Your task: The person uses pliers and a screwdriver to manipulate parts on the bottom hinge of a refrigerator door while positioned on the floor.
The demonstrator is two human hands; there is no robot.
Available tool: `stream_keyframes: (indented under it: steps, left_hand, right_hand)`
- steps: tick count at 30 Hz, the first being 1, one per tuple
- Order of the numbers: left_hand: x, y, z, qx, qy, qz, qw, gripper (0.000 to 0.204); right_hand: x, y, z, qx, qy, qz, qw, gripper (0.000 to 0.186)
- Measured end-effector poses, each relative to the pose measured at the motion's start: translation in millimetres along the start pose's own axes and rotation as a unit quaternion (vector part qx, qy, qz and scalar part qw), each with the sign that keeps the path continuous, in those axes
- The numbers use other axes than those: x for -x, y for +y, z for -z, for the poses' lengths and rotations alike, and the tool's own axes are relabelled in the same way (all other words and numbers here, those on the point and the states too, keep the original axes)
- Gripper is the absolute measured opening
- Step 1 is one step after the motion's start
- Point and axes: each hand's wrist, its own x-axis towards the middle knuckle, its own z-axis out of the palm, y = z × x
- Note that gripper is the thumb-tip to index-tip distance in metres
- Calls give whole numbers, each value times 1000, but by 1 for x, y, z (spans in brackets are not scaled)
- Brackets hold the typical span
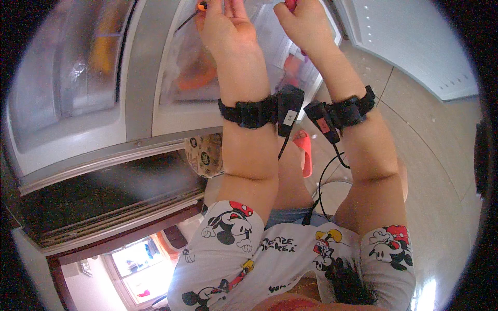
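Observation:
Both my arms reach up to an upright cabinet with clear, frosted drawer fronts, which looks like a freezer (140, 78). At the top edge, my left hand (228, 28) is closed on a screwdriver (202, 6) with an orange and black handle. Its thin dark shaft points down and left. My right hand (307, 23) makes a fist around a red-handled tool (291, 4). A bit of pinkish red shows below that fist too; the tool's kind is hidden. The fingertips of the left hand run out of the picture. Something orange (197, 75) shows behind the frosted drawer front.
A white door panel (410, 41) stands open at the upper right. Small pale bits lie on the tiled floor (415, 119). One red slipper (302, 153) is below my arms, near a brown patterned bag (204, 155). Cables (322, 181) hang from black wrist straps (254, 114).

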Motion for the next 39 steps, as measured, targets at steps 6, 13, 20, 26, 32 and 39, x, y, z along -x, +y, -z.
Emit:
stream_keyframes:
  steps: [6, 13, 20, 26, 32, 39]
  left_hand:
    - [-5, 15, 7, 13, -42, 20, 999, 13]
    - [33, 23, -20, 10, -136, -2, 991, 23]
    - [3, 23, -6, 25, -62, 9, 998, 22]
    - [2, 23, -4, 8, -38, 3, 999, 21]
    - [6, 28, 1, -19, -21, 0, 1000, 22]
    - [15, 38, 2, -65, 6, -7, 998, 23]
  right_hand:
    - [11, -5, -9, -73, -99, -2, 992, 42]
    - [7, -12, -5, -95, -125, -20, 987, 48]
    - [2, 2, -18, -86, -12, 60, 994, 40]
    - [11, -10, -19, -106, -22, -1, 994, 38]
    - [9, -12, -22, -134, -24, 10, 991, 32]
    - [13, -12, -18, -116, -108, 28, 987, 33]
